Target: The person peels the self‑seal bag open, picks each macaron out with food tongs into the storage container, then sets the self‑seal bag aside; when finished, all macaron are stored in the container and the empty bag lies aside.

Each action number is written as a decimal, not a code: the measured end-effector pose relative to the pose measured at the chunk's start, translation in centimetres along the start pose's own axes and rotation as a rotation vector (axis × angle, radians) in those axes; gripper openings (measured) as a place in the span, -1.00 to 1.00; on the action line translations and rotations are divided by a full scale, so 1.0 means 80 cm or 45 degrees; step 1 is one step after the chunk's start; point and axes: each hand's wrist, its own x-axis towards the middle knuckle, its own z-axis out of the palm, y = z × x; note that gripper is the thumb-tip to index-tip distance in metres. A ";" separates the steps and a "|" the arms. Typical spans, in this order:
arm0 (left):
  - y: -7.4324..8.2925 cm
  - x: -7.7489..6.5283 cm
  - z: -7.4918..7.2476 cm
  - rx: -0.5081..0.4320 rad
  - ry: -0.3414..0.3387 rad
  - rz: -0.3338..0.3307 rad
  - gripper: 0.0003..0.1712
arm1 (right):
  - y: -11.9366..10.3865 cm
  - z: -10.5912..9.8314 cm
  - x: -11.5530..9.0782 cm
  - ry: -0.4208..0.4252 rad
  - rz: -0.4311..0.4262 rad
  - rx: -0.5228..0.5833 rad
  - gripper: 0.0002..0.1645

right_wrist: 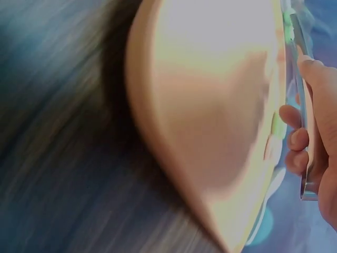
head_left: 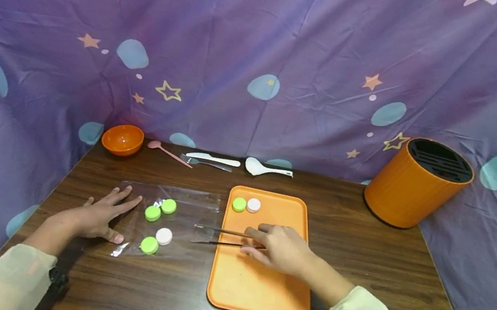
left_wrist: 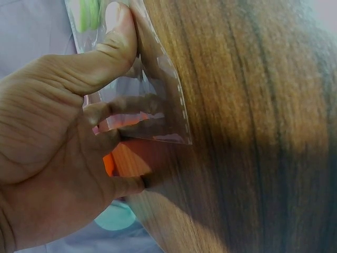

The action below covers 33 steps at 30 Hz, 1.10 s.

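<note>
My left hand (head_left: 97,216) rests on the left edge of a clear plastic bag (head_left: 194,200), fingers spread. In the left wrist view its thumb (left_wrist: 124,37) presses the film near a corner. Three green round caps (head_left: 148,245) and a white round cap (head_left: 164,236) lie at the bag; whether inside or on top, I cannot tell. My right hand (head_left: 282,248) grips metal tongs (right_wrist: 305,105) above the orange tray (head_left: 255,297). Their arms stand apart, tips pointing left over the bag's right part, with nothing between them. One green cap (head_left: 239,205) and one white cap (head_left: 253,205) sit on the tray.
Along the back lie an orange bowl (head_left: 123,140), a pink spoon (head_left: 170,153), a white knife (head_left: 213,159), a fork (head_left: 208,164) and a white ladle (head_left: 268,169). An orange knife block (head_left: 411,189) stands back right. A purple curtain (head_left: 225,54) borders the wooden table.
</note>
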 end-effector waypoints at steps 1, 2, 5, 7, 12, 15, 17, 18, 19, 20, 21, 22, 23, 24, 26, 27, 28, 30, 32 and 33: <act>-0.002 0.001 0.001 0.001 0.001 0.007 0.43 | -0.003 0.003 0.004 -0.006 -0.009 -0.002 -0.63; -0.005 0.003 0.002 -0.010 -0.001 -0.004 0.45 | -0.006 0.005 0.008 -0.015 -0.018 -0.006 -0.62; -0.011 0.007 0.004 -0.006 0.003 0.016 0.49 | -0.014 0.013 0.020 -0.020 -0.033 -0.023 -0.60; -0.008 0.005 0.004 -0.009 0.002 0.012 0.47 | -0.019 0.017 0.028 -0.026 -0.037 -0.024 -0.58; 0.008 -0.005 -0.001 -0.006 0.003 0.013 0.39 | -0.030 0.025 0.045 -0.061 -0.040 -0.006 -0.60; 0.013 -0.008 -0.003 -0.021 -0.004 0.023 0.37 | -0.035 0.029 0.053 -0.100 -0.041 0.006 -0.60; 0.012 -0.007 -0.003 -0.017 -0.007 0.019 0.36 | -0.037 0.030 0.058 -0.134 -0.036 0.015 -0.60; 0.011 -0.006 -0.003 -0.014 -0.013 0.009 0.37 | -0.038 0.029 0.060 -0.153 -0.030 0.022 -0.60; 0.010 -0.005 -0.003 -0.006 -0.015 0.007 0.38 | -0.039 0.029 0.062 -0.171 -0.026 0.030 -0.60; 0.008 -0.004 -0.003 -0.008 -0.017 -0.009 0.38 | -0.040 0.029 0.064 -0.189 -0.019 0.042 -0.60; 0.006 -0.002 -0.003 0.000 -0.018 -0.011 0.38 | -0.041 0.029 0.066 -0.202 -0.015 0.053 -0.61; 0.004 -0.001 -0.003 0.007 -0.018 -0.012 0.39 | -0.042 0.028 0.067 -0.215 -0.014 0.065 -0.62; 0.003 0.000 -0.003 0.007 -0.017 -0.011 0.39 | -0.043 0.028 0.068 -0.224 -0.016 0.077 -0.63; 0.001 0.001 -0.002 0.009 -0.014 -0.006 0.39 | -0.044 0.027 0.069 -0.233 -0.017 0.084 -0.63; -0.004 0.002 -0.002 0.014 -0.006 0.021 0.38 | -0.045 0.028 0.071 -0.242 -0.023 0.095 -0.60; -0.006 0.004 -0.001 0.016 0.000 0.026 0.38 | -0.046 0.028 0.071 -0.245 -0.025 0.098 -0.58; -0.009 0.005 0.000 0.015 0.002 0.028 0.39 | -0.046 0.028 0.072 -0.250 -0.025 0.100 -0.57; -0.013 0.007 0.002 0.009 0.008 0.021 0.41 | -0.047 0.029 0.073 -0.255 -0.020 0.106 -0.61; -0.017 0.009 0.004 0.004 0.007 0.010 0.44 | -0.048 0.028 0.074 -0.257 -0.016 0.109 -0.64; -0.018 0.009 0.005 0.006 0.005 0.009 0.45 | -0.048 0.029 0.074 -0.255 -0.016 0.110 -0.66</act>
